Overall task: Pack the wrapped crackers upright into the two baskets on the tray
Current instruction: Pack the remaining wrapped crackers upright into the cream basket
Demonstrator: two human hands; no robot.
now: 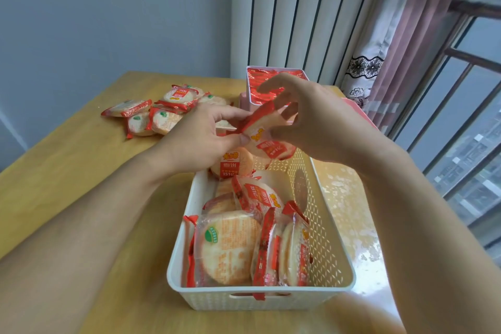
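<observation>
The white basket (325, 225) stands on the wooden table (67, 184), close to the table's near edge, with its long side running away from the viewer. Wrapped crackers (227, 247) fill the near end and the left side of this basket; most stand on edge, some lean. Bare basket floor shows along the right wall toward the far end. A second basket (250, 81), pink-rimmed and filled with red wrappers, stands just beyond the far end of the white one, near the table's far right corner. Whether a tray lies beneath the baskets cannot be told. A loose pile of crackers (160, 111) lies on the table to the far left, well apart from the white basket, with bare table between them. A ribbed wall panel (298, 13) and a curtain (401, 43) stand behind the far right corner.

Both hands meet above the far end of the white basket. The left hand (200, 135) pinches the left edge of a single wrapped cracker (267, 130) between thumb and fingertips. The right hand (311, 116) has fingers curled, gripping the same cracker from the right side. The held cracker is tilted, clear of the basket rim, and sits above another packet (230, 163) standing in the far left corner.
</observation>
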